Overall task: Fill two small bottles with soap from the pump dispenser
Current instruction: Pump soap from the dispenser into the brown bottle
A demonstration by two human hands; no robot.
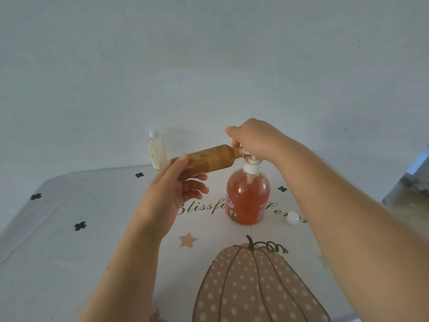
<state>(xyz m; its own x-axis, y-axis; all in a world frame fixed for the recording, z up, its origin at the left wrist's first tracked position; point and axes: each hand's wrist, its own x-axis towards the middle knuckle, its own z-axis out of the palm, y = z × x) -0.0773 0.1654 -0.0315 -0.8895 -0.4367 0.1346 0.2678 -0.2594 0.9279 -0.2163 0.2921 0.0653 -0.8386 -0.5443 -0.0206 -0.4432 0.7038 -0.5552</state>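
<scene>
A round pump dispenser full of orange soap stands mid-table, with a white pump head. My right hand rests on top of the pump head, fingers curled over it. My left hand grips the base of a small brownish bottle, held nearly horizontal with its open neck against the pump nozzle under my right fingers. A second small bottle, pale yellow with a white cap on, stands upright at the table's far edge by the wall. A loose white cap lies right of the dispenser.
The table wears a white cloth printed with a dotted pumpkin, a star, black crosses and script lettering. A plain wall rises right behind it. Something grey and brown shows past the table's right edge.
</scene>
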